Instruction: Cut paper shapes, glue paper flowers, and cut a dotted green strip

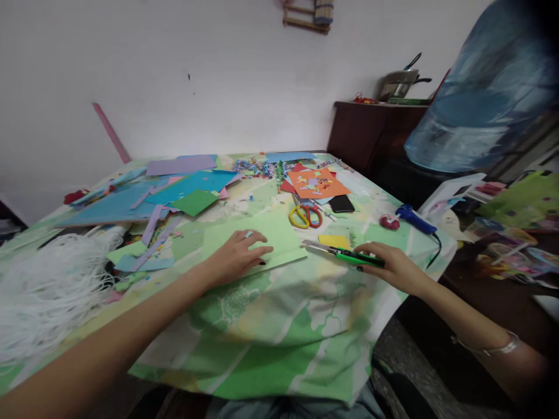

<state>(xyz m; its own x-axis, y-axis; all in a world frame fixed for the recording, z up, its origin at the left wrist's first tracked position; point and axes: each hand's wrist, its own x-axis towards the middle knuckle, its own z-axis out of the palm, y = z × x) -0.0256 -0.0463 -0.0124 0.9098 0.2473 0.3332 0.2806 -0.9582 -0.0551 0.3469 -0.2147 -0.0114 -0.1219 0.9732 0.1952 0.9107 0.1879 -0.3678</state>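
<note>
My left hand lies with fingers spread on a light green sheet of paper near the table's front edge. In my right hand is a green and black utility knife, gripped between thumb and fingers. Its blade is out and points left, with the tip by the sheet's right edge; whether it touches the paper I cannot tell. A small yellow paper piece lies just behind the knife. Beyond it rest scissors with yellow and red handles.
Coloured paper and strips cover the left and back. White cord is heaped at front left. Orange paper holds small scraps. A black phone, a blue glue gun and a large water bottle are on the right.
</note>
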